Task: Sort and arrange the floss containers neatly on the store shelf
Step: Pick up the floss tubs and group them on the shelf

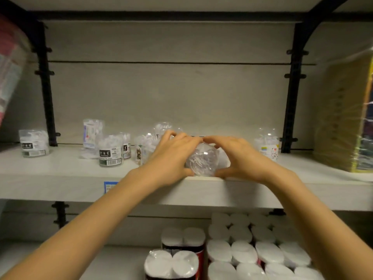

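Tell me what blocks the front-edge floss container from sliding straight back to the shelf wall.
A clear container stands behind and left of the held floss container; straight behind, fingers hide the shelf.

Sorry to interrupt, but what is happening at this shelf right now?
A person is tidying floss containers on a pale store shelf. The left hand and right hand together grip one clear floss container at the shelf's front edge, fingers curled over its top. Others stand unsorted: a lone container far left, a loose cluster left of centre, and another tub to the right. Packs of white rolls sit on the level below.
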